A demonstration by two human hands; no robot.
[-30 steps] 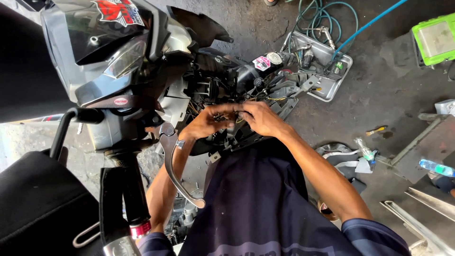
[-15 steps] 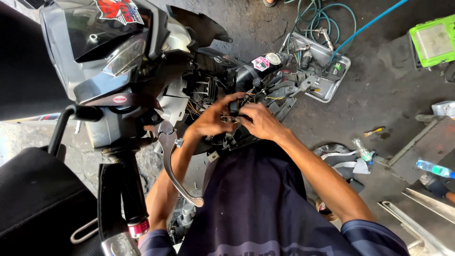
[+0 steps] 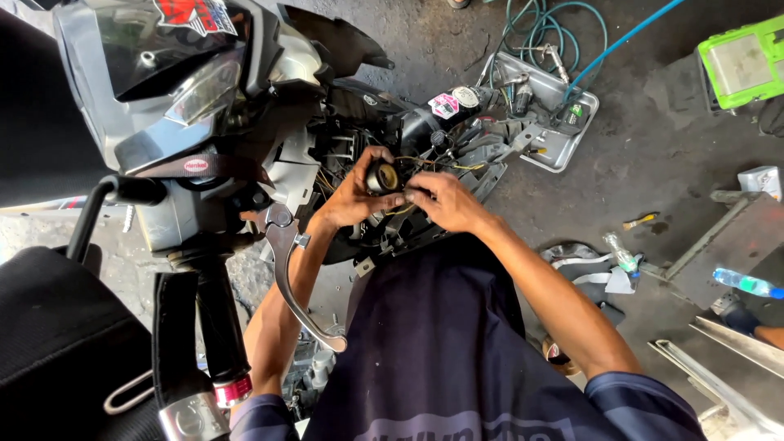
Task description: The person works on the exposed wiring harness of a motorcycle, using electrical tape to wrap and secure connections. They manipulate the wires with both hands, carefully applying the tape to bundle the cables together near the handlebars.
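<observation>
Left hand (image 3: pixel 353 196) fingers curl closed around small black round socket (image 3: pixel 382 176); right hand (image 3: pixel 447 202) fingertips pinch thin wires (image 3: pixel 445 166) just beside it, above scooter's stripped front (image 3: pixel 408 131).

The motorcycle (image 3: pixel 245 147) fills the left, its brake lever (image 3: pixel 290 269) near-left of the 2 hands. The left hand (image 3: pixel 351 196) and right hand (image 3: pixel 445 200) meet at a round socket (image 3: pixel 382 175). A metal tray (image 3: pixel 563 139) lies far right, with a hose (image 3: pixel 563 24) behind it.
</observation>
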